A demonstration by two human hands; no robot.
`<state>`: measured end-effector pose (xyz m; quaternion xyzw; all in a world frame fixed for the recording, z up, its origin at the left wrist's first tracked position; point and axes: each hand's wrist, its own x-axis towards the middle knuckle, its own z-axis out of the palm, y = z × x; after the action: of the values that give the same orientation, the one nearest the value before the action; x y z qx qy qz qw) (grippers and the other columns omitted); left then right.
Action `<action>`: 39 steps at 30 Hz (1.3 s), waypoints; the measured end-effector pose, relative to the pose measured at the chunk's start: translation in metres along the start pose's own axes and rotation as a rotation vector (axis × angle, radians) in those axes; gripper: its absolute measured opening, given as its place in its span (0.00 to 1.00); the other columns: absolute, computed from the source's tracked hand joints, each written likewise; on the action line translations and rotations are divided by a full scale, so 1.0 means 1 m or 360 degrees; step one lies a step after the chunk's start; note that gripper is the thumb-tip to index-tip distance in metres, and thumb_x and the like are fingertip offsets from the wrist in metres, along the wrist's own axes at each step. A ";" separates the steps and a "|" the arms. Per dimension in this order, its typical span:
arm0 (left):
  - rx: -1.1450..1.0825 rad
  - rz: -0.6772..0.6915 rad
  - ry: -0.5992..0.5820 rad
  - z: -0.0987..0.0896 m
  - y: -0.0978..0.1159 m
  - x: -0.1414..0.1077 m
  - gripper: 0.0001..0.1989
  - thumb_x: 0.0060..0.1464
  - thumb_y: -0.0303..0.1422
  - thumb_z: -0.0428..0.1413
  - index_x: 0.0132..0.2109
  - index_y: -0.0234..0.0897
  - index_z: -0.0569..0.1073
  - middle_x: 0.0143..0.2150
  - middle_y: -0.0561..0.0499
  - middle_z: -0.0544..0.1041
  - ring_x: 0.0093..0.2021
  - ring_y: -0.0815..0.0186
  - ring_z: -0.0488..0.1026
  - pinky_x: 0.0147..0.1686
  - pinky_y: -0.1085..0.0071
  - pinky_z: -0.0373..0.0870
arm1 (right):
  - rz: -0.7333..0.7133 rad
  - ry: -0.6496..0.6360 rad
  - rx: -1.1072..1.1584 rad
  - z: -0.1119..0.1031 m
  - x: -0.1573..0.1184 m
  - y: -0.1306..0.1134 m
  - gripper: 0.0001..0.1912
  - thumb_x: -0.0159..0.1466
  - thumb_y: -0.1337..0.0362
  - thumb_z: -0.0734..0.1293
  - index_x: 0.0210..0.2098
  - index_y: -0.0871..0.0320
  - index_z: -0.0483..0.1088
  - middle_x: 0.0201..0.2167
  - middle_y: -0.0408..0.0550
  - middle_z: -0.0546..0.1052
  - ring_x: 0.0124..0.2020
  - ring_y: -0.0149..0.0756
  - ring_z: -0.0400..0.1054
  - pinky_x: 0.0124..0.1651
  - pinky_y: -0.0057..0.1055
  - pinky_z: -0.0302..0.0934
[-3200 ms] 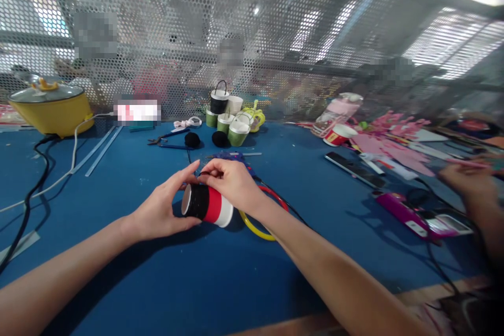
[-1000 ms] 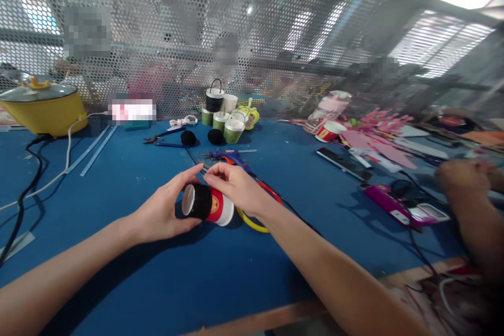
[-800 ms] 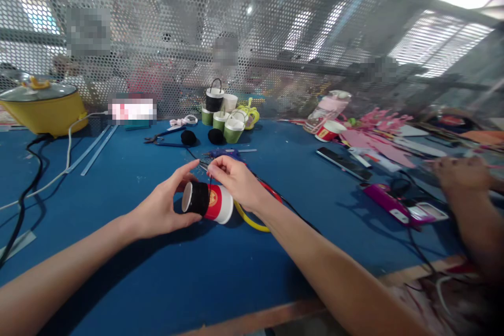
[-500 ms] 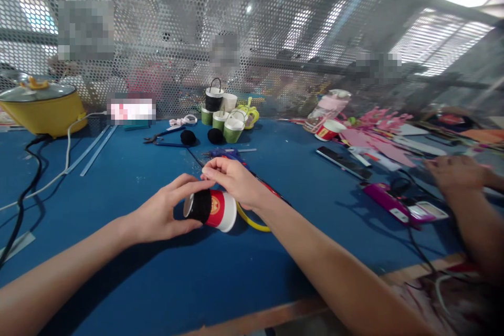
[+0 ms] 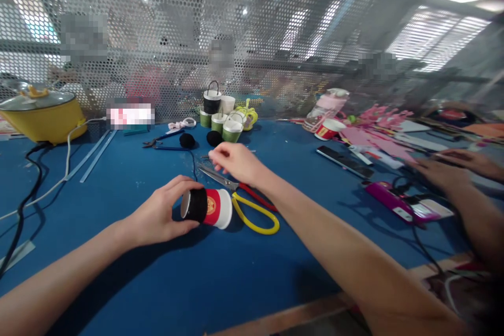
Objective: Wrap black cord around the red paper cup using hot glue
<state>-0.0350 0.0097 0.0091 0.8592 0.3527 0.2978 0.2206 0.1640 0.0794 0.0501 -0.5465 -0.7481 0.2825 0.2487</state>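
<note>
My left hand (image 5: 163,210) is wrapped round a paper cup (image 5: 224,210) that lies on its side, its open or bottom end turned right. Black yarn (image 5: 199,206) forms a band round the cup's left part; the rest is red and white. A strand runs from the cup up to a black yarn ball (image 5: 188,140). My right hand (image 5: 232,160) hovers beyond the cup with fingers curled together; whatever they hold, if anything, is too small to see. Scissors (image 5: 255,215) with one yellow and one red handle lie beneath my right wrist, beside the cup.
Pliers (image 5: 157,142), another black yarn ball (image 5: 213,138) and several wrapped cups (image 5: 232,128) stand or lie farther back. A yellow pot (image 5: 43,115) with cables is at left. Right are a phone (image 5: 344,161), a purple power strip (image 5: 401,202) and another person's hands (image 5: 444,173).
My right hand has moved off the cup, up and to the right, uncovering the scissors. My left hand keeps hold of the cup. The other person's hands have shifted.
</note>
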 end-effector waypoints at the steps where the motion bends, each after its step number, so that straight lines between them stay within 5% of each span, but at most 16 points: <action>1: 0.0023 -0.0019 0.0034 -0.002 -0.002 0.000 0.24 0.46 0.30 0.59 0.52 0.38 0.63 0.50 0.43 0.69 0.50 0.56 0.69 0.49 0.60 0.69 | 0.0047 0.0134 -0.0205 -0.009 0.005 0.006 0.10 0.64 0.62 0.58 0.31 0.58 0.67 0.26 0.46 0.76 0.27 0.30 0.71 0.32 0.26 0.62; 5: 0.0116 -0.0124 0.0165 -0.007 -0.012 0.002 0.22 0.47 0.31 0.58 0.51 0.39 0.63 0.49 0.44 0.69 0.49 0.57 0.69 0.48 0.59 0.69 | 0.0219 0.0262 -0.0533 -0.030 0.018 0.040 0.04 0.58 0.67 0.63 0.28 0.60 0.69 0.28 0.53 0.77 0.35 0.41 0.72 0.37 0.32 0.61; 11: 0.0055 -0.0183 0.0204 -0.004 -0.021 0.002 0.22 0.47 0.29 0.58 0.51 0.40 0.64 0.49 0.46 0.69 0.48 0.57 0.69 0.47 0.59 0.70 | 0.0320 0.0162 -0.0620 -0.008 0.027 0.068 0.06 0.48 0.72 0.69 0.25 0.59 0.69 0.34 0.56 0.76 0.44 0.48 0.69 0.43 0.33 0.61; 14: 0.0001 -0.0194 0.0218 -0.003 -0.022 0.002 0.22 0.47 0.29 0.57 0.51 0.40 0.64 0.50 0.45 0.68 0.50 0.57 0.68 0.50 0.58 0.69 | 0.0333 0.0203 -0.0496 -0.006 0.023 0.063 0.09 0.51 0.70 0.67 0.33 0.62 0.68 0.37 0.60 0.75 0.43 0.48 0.69 0.43 0.37 0.62; 18: -0.0029 -0.0210 0.0206 -0.005 -0.024 0.002 0.23 0.46 0.28 0.58 0.51 0.40 0.64 0.50 0.45 0.68 0.51 0.56 0.68 0.50 0.57 0.68 | 0.0289 0.0184 -0.0200 -0.022 0.000 0.043 0.15 0.57 0.70 0.63 0.45 0.61 0.61 0.34 0.51 0.75 0.28 0.35 0.71 0.32 0.31 0.65; 23: -0.0044 -0.0244 0.0145 -0.008 -0.026 0.003 0.24 0.47 0.29 0.59 0.52 0.41 0.64 0.51 0.45 0.68 0.51 0.56 0.68 0.51 0.57 0.67 | 0.0182 -0.0046 0.0276 -0.035 -0.032 0.020 0.09 0.56 0.60 0.66 0.32 0.58 0.66 0.20 0.43 0.71 0.22 0.33 0.67 0.28 0.31 0.63; 27: -0.0177 -0.0276 0.0118 -0.012 -0.028 0.002 0.23 0.48 0.31 0.59 0.51 0.40 0.64 0.50 0.44 0.69 0.50 0.57 0.69 0.50 0.57 0.67 | 0.0128 -0.0163 0.0365 -0.027 -0.048 0.013 0.11 0.56 0.58 0.66 0.33 0.58 0.69 0.19 0.42 0.70 0.19 0.32 0.65 0.23 0.30 0.62; 33: -0.0287 -0.0302 0.0078 -0.014 -0.032 0.002 0.23 0.50 0.33 0.59 0.53 0.40 0.62 0.51 0.43 0.67 0.51 0.58 0.68 0.50 0.58 0.68 | 0.0071 -0.0050 -0.0103 -0.015 -0.064 0.014 0.14 0.58 0.54 0.62 0.26 0.59 0.70 0.17 0.45 0.72 0.19 0.36 0.67 0.22 0.32 0.64; 39: -0.0180 -0.0174 0.0037 -0.015 -0.032 0.003 0.24 0.51 0.33 0.59 0.54 0.40 0.61 0.53 0.41 0.66 0.54 0.56 0.65 0.53 0.56 0.65 | -0.0288 0.0156 -0.0520 -0.011 -0.068 0.025 0.14 0.56 0.55 0.64 0.33 0.58 0.74 0.34 0.57 0.78 0.38 0.51 0.73 0.41 0.43 0.69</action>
<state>-0.0586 0.0349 0.0021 0.8213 0.3841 0.3148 0.2806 0.2077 0.0221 0.0360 -0.5232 -0.8171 0.1067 0.2172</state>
